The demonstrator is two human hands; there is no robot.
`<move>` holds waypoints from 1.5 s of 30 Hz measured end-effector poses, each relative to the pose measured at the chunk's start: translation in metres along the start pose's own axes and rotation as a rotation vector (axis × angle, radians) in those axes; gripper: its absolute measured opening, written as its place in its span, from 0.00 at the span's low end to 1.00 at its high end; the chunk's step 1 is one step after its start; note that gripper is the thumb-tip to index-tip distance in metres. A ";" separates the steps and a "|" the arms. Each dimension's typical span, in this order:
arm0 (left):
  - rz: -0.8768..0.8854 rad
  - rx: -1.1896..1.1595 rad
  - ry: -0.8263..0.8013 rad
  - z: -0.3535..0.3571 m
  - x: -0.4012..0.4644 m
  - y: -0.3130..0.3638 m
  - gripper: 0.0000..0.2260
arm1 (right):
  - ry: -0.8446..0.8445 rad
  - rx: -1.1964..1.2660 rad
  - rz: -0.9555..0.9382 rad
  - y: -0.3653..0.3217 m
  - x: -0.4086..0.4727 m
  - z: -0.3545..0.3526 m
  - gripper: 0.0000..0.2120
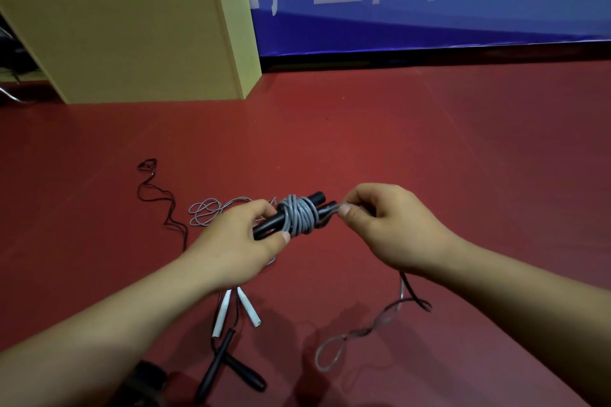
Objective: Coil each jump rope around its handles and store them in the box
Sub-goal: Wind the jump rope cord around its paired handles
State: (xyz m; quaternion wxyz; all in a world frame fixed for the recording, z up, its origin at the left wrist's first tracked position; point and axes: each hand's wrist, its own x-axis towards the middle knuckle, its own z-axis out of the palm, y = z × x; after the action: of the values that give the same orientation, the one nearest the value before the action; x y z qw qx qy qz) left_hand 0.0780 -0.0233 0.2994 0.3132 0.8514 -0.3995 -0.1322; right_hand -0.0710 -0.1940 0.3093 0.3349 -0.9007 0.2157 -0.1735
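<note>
Head view: our left hand grips the paired black handles, long axis running near-left to far-right, while our right hand pinches the grey rope just right of the coil.

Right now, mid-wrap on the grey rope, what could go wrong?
1. The right hand only pinches the grey rope; if it slips, the wraps on the black handles may loosen.
2. The trailing tail lies looped and may snag.
3. White handles on the floor lie underfoot.
</note>
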 end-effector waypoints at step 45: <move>-0.043 -0.990 -0.579 -0.018 -0.027 0.035 0.17 | -0.235 0.850 0.327 -0.012 -0.008 0.012 0.13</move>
State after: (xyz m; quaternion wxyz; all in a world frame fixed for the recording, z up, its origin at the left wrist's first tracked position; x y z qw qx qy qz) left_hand 0.0483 -0.0114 0.3347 0.5497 0.5403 -0.3418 -0.5378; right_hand -0.0688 -0.1757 0.3076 0.7191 -0.6514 0.2253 -0.0883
